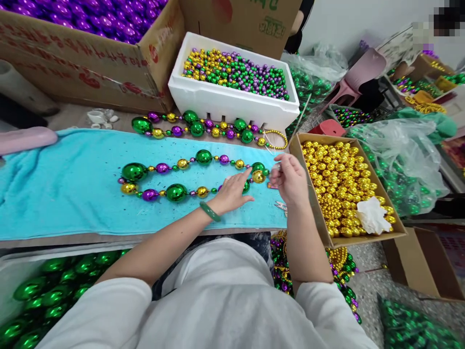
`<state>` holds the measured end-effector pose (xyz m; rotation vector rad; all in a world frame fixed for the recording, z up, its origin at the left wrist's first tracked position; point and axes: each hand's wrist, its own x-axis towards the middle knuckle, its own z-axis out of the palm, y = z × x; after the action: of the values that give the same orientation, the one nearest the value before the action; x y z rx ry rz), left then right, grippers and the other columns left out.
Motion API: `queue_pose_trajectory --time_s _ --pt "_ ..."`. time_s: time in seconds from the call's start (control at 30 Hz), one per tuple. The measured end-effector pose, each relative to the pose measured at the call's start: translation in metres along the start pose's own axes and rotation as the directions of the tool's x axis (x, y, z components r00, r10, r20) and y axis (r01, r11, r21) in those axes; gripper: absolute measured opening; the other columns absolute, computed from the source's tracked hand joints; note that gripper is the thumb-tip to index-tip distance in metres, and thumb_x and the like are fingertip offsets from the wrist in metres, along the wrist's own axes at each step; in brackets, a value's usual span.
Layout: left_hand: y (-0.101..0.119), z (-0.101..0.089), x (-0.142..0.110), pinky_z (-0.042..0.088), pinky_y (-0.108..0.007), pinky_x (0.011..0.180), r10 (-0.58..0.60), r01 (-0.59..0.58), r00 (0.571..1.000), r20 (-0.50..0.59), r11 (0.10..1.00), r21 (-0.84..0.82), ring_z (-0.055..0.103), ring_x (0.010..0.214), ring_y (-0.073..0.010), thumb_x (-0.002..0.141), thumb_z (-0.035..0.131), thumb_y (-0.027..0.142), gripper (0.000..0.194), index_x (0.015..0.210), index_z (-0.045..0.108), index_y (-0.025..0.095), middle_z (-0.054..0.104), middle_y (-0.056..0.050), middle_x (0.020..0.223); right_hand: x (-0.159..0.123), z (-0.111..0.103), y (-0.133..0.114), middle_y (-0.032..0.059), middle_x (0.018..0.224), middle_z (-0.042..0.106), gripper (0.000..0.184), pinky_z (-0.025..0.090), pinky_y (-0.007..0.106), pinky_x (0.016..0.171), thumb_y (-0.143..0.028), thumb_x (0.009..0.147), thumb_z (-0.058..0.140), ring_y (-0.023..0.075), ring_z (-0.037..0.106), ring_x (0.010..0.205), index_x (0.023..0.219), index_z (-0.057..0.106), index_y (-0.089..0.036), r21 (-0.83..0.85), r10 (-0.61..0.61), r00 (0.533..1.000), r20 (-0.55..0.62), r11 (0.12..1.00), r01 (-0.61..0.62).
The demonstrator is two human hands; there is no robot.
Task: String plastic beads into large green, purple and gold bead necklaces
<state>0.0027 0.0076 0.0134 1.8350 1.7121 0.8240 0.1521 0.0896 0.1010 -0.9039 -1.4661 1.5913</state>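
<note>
A bead necklace (pixel 177 192) of large green, gold and purple beads with small spacers lies in a long loop on a turquoise towel (pixel 90 208). Over its right end rests my left hand (pixel 232 193), palm down, fingers stretched and thumb apart, covering some beads. A green bangle (pixel 209 211) circles that wrist. Just right of the last beads, my right hand (pixel 291 179) is raised with its fingers pinched together. Something small and pale shows at its fingertips, too small to name. Behind the loop lies a second bead strand (pixel 196 128) ending in a small gold-bead loop.
A white foam box (pixel 232 104) of small mixed beads stands behind the towel, beside a carton (pixel 109 72) of purple beads. To the right is a carton (pixel 312 194) of gold beads. Large green beads (pixel 54 295) fill a container at lower left. Clothespins (pixel 281 207) lie near my right wrist.
</note>
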Motion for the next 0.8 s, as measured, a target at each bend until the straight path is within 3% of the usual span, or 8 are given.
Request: queue_pose_trajectory --time_s 0.17,0.27,0.4,0.5,0.6,0.8 --pt "-0.02 -0.018 -0.047 0.027 -0.056 0.111 -0.077 0.09 0.996 -0.048 0.893 0.441 0.044 0.131 -0.0378 0.084 0.063 0.031 0.069 0.146 0.036 0.015 0.054 -0.02 0.137 -0.011 -0.024 -0.047 -0.0052 0.059 0.042 0.022 0.033 0.023 0.043 -0.037 0.078 0.07 0.0082 0.046 0.05 0.087 0.057 -0.023 -0.026 -0.235 0.962 -0.138 0.972 0.234" --pt "-0.039 -0.035 -0.071 0.03 -0.053 0.108 -0.079 0.112 0.993 -0.083 0.825 0.553 0.048 0.125 -0.037 0.089 0.053 0.03 0.054 0.14 0.045 0.013 0.058 -0.02 0.13 -0.017 -0.041 -0.072 -0.0048 0.054 0.04 0.017 0.028 0.025 0.042 -0.03 0.073 0.074 0.0082 0.041 0.046 0.08 0.062 -0.02 -0.035 -0.336 0.912 -0.237 0.941 0.337" --pt "-0.062 -0.06 -0.091 0.036 -0.049 0.1 -0.066 0.1 0.995 -0.076 0.753 0.651 0.057 0.106 -0.0328 0.094 0.04 0.027 0.038 0.125 0.058 0.014 0.067 -0.017 0.108 -0.018 -0.063 -0.083 -0.0038 0.05 0.039 0.007 0.022 0.027 0.044 -0.02 0.072 0.072 0.0068 0.036 0.043 0.069 0.066 -0.018 -0.024 -0.383 0.822 -0.42 0.911 0.413" --pt "-0.078 -0.08 -0.103 0.038 -0.049 0.095 -0.064 0.098 0.995 -0.074 0.698 0.709 0.058 0.101 -0.0318 0.094 0.036 0.024 0.034 0.111 0.065 0.018 0.068 -0.015 0.099 -0.018 -0.076 -0.082 -0.0032 0.052 0.037 0.009 0.017 0.027 0.045 -0.016 0.073 0.069 0.0066 0.035 0.044 0.065 0.067 -0.02 -0.009 -0.354 0.784 -0.51 0.914 0.406" --pt "-0.096 -0.105 -0.116 0.04 -0.049 0.089 -0.082 0.132 0.991 -0.104 0.672 0.729 0.058 0.101 -0.0332 0.092 0.039 0.025 0.031 0.102 0.067 0.019 0.068 -0.016 0.098 -0.015 -0.087 -0.072 -0.0025 0.054 0.036 0.014 0.014 0.027 0.045 -0.013 0.073 0.062 0.008 0.035 0.044 0.063 0.068 -0.022 0.008 -0.309 0.776 -0.55 0.927 0.375" --pt "-0.151 -0.162 -0.143 0.038 -0.05 0.091 -0.097 0.112 0.993 -0.065 0.64 0.76 0.057 0.107 -0.034 0.092 0.04 0.033 0.027 0.095 0.065 0.022 0.068 -0.014 0.102 -0.003 -0.099 -0.022 -0.0017 0.05 0.037 0.018 0.017 0.028 0.043 -0.008 0.071 0.06 0.0082 0.034 0.042 0.059 0.066 -0.021 0.068 -0.121 0.726 -0.677 0.972 0.226"
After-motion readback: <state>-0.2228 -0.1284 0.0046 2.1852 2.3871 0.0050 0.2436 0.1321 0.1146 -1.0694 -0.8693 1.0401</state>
